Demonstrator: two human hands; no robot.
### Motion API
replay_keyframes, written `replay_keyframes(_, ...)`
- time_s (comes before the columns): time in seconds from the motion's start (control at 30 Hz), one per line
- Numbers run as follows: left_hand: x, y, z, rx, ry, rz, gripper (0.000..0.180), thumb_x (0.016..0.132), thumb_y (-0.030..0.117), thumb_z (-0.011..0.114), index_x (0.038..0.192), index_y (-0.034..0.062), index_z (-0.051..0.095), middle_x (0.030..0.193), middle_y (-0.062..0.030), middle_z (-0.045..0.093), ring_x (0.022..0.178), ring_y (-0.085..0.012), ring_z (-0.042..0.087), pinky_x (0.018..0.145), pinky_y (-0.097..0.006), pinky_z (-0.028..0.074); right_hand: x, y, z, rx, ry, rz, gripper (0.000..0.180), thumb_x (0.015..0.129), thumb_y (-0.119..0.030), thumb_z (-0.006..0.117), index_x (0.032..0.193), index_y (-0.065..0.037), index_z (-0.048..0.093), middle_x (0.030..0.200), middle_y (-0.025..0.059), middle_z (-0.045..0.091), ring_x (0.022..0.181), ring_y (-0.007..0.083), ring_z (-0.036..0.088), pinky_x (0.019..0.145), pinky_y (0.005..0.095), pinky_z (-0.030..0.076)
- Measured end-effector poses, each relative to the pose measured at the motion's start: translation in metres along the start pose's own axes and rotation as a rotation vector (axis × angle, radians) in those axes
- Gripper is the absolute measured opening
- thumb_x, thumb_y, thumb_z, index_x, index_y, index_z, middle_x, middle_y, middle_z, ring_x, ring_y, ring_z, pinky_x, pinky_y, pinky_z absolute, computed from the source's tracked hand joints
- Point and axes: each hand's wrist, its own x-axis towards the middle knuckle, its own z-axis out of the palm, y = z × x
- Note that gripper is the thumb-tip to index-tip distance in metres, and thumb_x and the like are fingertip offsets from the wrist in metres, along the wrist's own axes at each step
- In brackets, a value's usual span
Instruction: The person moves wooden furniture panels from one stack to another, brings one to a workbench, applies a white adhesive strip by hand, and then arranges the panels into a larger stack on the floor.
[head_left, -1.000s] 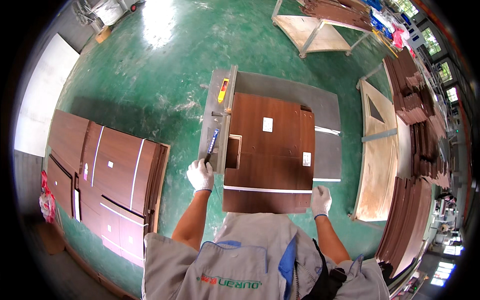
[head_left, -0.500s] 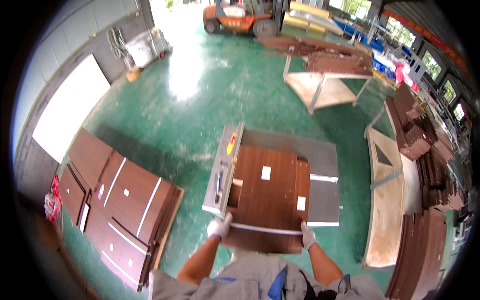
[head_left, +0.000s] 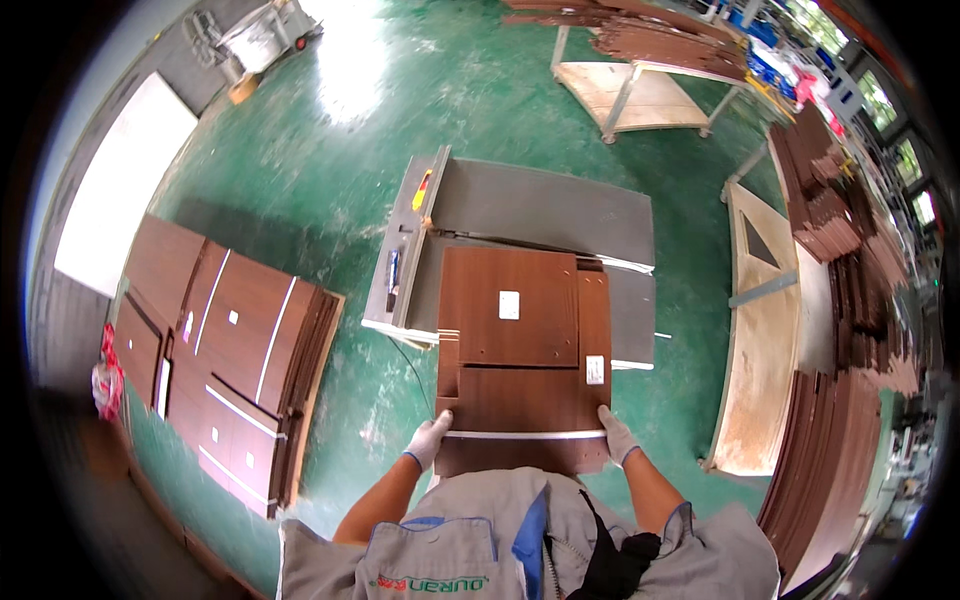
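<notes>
My left hand (head_left: pixel 430 440) and my right hand (head_left: pixel 619 436), both in white gloves, grip the two sides of a strapped bundle of dark brown wood panels (head_left: pixel 520 400). A white strap (head_left: pixel 525 435) crosses the bundle near my body, and two white labels show on its top. Its far part overlaps a grey-topped worktable (head_left: pixel 540 215). Against a raised fence on the table's left side lie a yellow cutter (head_left: pixel 421 190) and a blue marker-like tool (head_left: pixel 393 272). My fingers underneath the bundle are hidden; the thumbs lie along its edges.
On the left, strapped brown panel stacks (head_left: pixel 240 340) lie on a pallet. Along the right stand a wooden-decked cart (head_left: pixel 755 370) and tall brown panel piles (head_left: pixel 830 450). A second cart (head_left: pixel 635 95) carries panels at the back. A white board (head_left: pixel 125 185) leans on the left wall.
The bundle has been drawn back off the grey table toward my body, held in both hands. The view has tipped downward and the forklift has left the picture.
</notes>
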Motion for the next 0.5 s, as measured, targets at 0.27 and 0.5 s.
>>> replay_keyframes(0.27, 0.048, 0.025, 0.023, -0.004, 0.105, 0.179, 0.079, 0.081, 0.057, 0.085, 0.118, -0.0117, 0.072, 0.107, -0.0149, 0.075, 0.091, -0.0218, 0.067, 0.080, -0.035, 0.054, 0.080, -0.028, 0.018, 0.506, 0.027, -0.015, 0.072, 0.095, -0.067, 0.065, 0.133, -0.006, 0.066, 0.123, 0.0073, 0.071, 0.109, 0.0238, 0.068, 0.101, 0.0401, 0.054)
replay_keyframes(0.5, 0.012, 0.052, 0.027, 0.065, 0.237, 0.161, 0.078, 0.081, 0.056, 0.086, 0.113, -0.0141, 0.074, 0.106, -0.0161, 0.077, 0.096, -0.0234, 0.071, 0.089, -0.037, 0.056, 0.080, -0.033, 0.017, 0.272, 0.190, -0.021, 0.080, 0.090, -0.075, 0.065, 0.133, -0.008, 0.068, 0.124, 0.0091, 0.071, 0.112, 0.0221, 0.066, 0.102, 0.0421, 0.052)
